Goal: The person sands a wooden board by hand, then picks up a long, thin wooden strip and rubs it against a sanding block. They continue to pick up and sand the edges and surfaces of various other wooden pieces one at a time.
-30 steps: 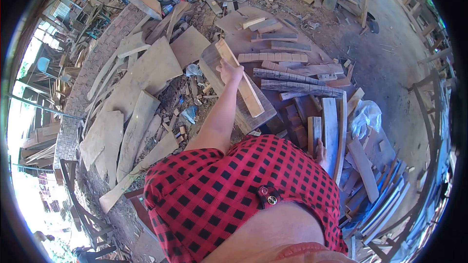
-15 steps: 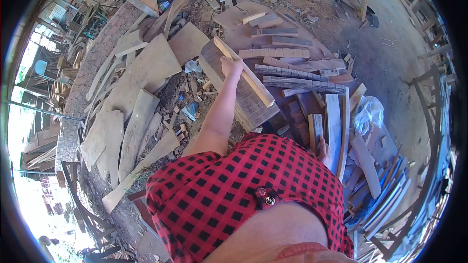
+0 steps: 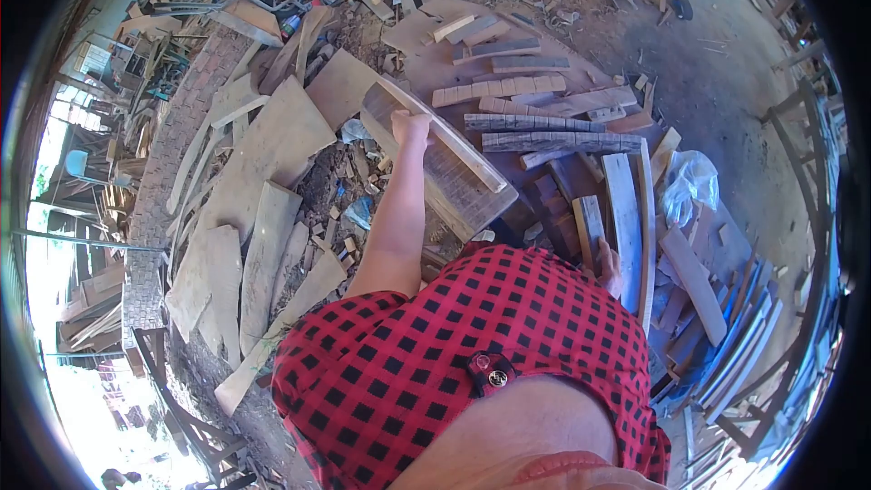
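Observation:
A long, narrow wooden strip (image 3: 464,156) slants across a wide dark board (image 3: 454,195) in front of me. My left hand (image 3: 413,129) is closed on the strip's upper half, with the arm stretched forward. Low on the right, my right hand (image 3: 609,270) shows only in part, past the checked shirt. Its visible fingers look extended, beside a short wood block (image 3: 589,229) and against a pale plank (image 3: 622,222). The rest of that hand is hidden.
Stacked wooden beams (image 3: 562,142) lie right of the board. Large flat slabs (image 3: 263,154) cover the ground at left, with wood scraps between. A clear plastic bag (image 3: 691,186) sits at right, near more planks (image 3: 694,286). A wheeled frame (image 3: 249,14) stands far left.
The whole view has shifted slightly with my head. My left hand stays on the strip, which lies a little flatter along the board. My right hand remains by the short block.

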The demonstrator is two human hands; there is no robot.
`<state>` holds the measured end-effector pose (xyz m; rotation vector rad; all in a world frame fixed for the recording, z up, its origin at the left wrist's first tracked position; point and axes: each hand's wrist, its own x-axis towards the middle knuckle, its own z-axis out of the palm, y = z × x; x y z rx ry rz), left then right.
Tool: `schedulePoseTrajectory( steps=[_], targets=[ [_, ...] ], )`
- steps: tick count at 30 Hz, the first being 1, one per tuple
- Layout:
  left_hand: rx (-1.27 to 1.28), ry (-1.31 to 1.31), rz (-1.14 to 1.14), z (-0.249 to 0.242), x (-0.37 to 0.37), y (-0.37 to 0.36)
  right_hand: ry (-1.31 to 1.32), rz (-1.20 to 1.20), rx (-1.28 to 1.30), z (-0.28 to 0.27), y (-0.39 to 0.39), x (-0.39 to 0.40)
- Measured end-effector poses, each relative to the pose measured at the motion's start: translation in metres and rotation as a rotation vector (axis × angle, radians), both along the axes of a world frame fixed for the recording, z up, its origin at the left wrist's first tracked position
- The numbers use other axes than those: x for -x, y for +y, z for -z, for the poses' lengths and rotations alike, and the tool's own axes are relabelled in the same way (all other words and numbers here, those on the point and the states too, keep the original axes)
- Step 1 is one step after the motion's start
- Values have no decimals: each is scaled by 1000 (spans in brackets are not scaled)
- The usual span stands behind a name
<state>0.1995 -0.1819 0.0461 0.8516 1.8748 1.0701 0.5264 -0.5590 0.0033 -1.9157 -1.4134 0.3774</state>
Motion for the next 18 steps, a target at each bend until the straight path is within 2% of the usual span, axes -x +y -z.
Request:
schedulePoseTrajectory(
  steps=[3,6,7,9,10,12,15,18],
  targets=[
    [-83,-136,47,14,13,-3,2,-12,-5,1,3,-2],
    [-43,-275,118,27,29,-12,17,-19,22,5,8,-4],
    [-42,-274,110,31,31,-15,21,-18,20,6,9,-5],
    [-37,-38,28,37,30,-24,21,-25,23,7,10,-6],
    [-34,-43,20,38,28,-27,54,-29,68,6,10,-7],
    [-17,211,73,29,19,-36,77,-45,120,1,14,-11],
    [-47,67,-40,28,11,-42,69,-76,148,-14,38,-10],
    [-71,-49,-10,39,16,-38,79,-143,81,-38,81,9]
  ],
)
